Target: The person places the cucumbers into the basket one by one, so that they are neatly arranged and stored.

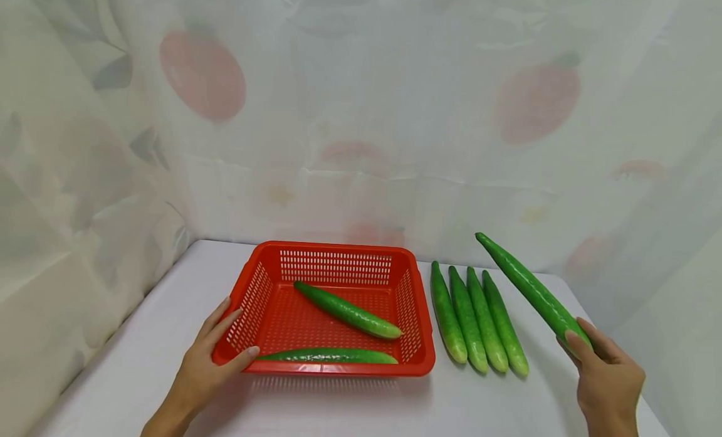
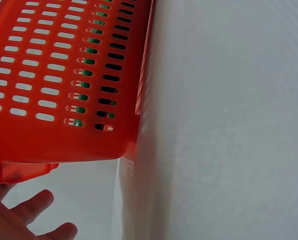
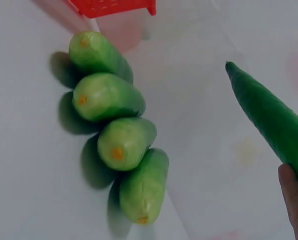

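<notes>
My right hand [image 1: 609, 374] grips a long green cucumber [image 1: 533, 289] by its near end, raised over the right side of the table, its thin tip pointing up and to the left. In the right wrist view that cucumber [image 3: 274, 120] shows with a finger along it. My left hand [image 1: 205, 365] rests at the left front corner of a red plastic basket [image 1: 321, 368], thumb on the front rim and fingers spread along the left side. Inside the basket lie one cucumber [image 1: 350, 311] slanting across the floor and another cucumber [image 1: 333, 355] along the front wall.
Several cucumbers lie side by side right of the basket, the nearest to it being a dark green cucumber [image 1: 448, 318]. A white cloth covers the table [image 1: 316, 412]. Behind stands a pale curtain [image 1: 361, 111] with printed fruit, and another hanging sheet [image 1: 68, 205] borders the left.
</notes>
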The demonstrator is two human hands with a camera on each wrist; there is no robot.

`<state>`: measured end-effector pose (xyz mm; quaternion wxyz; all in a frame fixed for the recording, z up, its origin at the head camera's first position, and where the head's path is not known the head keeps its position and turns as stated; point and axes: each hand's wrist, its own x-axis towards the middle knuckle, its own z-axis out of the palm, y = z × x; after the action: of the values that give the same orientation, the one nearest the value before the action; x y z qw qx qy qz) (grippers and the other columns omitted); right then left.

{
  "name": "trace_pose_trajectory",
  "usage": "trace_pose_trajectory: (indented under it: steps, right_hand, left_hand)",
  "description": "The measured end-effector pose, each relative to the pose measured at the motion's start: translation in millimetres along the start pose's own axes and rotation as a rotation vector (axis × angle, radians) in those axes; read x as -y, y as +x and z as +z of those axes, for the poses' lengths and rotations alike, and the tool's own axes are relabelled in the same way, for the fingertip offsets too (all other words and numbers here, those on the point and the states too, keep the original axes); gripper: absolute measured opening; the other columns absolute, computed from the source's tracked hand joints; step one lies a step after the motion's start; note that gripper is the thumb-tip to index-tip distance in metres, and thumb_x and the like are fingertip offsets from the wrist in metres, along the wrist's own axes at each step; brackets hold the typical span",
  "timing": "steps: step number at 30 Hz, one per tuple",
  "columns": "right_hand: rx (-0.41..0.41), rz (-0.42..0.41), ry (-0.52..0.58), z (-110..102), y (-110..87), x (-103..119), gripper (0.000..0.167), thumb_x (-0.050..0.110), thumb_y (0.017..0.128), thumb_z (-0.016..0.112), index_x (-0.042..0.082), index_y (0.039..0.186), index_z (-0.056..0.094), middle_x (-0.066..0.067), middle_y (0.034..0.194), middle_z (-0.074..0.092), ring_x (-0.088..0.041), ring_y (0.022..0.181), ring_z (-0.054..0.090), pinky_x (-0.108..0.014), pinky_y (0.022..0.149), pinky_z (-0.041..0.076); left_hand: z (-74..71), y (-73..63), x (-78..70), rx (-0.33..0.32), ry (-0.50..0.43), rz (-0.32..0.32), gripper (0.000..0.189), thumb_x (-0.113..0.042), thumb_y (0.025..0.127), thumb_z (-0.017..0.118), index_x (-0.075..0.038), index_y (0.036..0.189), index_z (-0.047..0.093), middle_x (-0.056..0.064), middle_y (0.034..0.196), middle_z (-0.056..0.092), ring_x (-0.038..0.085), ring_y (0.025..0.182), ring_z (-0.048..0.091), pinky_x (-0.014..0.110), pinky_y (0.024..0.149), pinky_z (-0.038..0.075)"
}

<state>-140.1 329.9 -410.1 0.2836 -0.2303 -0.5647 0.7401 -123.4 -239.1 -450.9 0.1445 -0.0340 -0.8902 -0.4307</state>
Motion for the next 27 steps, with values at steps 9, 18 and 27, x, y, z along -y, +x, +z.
trace_pose_trajectory:
  steps: [9,18,27]
  right_hand:
    - [0.108,-0.058,0.115,12.1,-11.0,15.0,0.042,-0.015,0.077,0.072,-0.007,0.118,0.065,-0.008,0.108,0.064,-0.020,0.105,0.057,-0.030,0.073,0.052]
    - [0.395,-0.148,0.203,21.6,-26.2,26.4,0.037,-0.024,0.082,0.059,-0.015,0.119,0.060,-0.014,0.104,0.068,-0.023,0.099,0.064,-0.034,0.078,0.051]
    - [0.633,-0.218,0.139,37.8,-34.0,29.4,0.034,-0.023,0.087,0.053,-0.018,0.121,0.056,-0.013,0.108,0.068,-0.022,0.100,0.064,-0.032,0.082,0.050]
  left_hand:
    - [-0.3,-0.4,-1.5,0.000,-0.005,0.002,0.073,-0.030,0.082,0.078,-0.008,0.144,0.045,-0.009,0.156,0.021,0.031,0.132,0.030,0.060,0.091,0.031]
    - [-0.1,-0.6,0.2,-0.010,0.008,0.013,0.073,-0.032,0.082,0.078,-0.008,0.143,0.046,-0.010,0.156,0.021,0.027,0.131,0.031,0.058,0.090,0.033]
    - [-1.7,0.2,-2.8,-0.001,0.001,-0.001,0.074,-0.031,0.082,0.078,-0.008,0.144,0.045,-0.008,0.156,0.021,0.030,0.131,0.032,0.059,0.090,0.033]
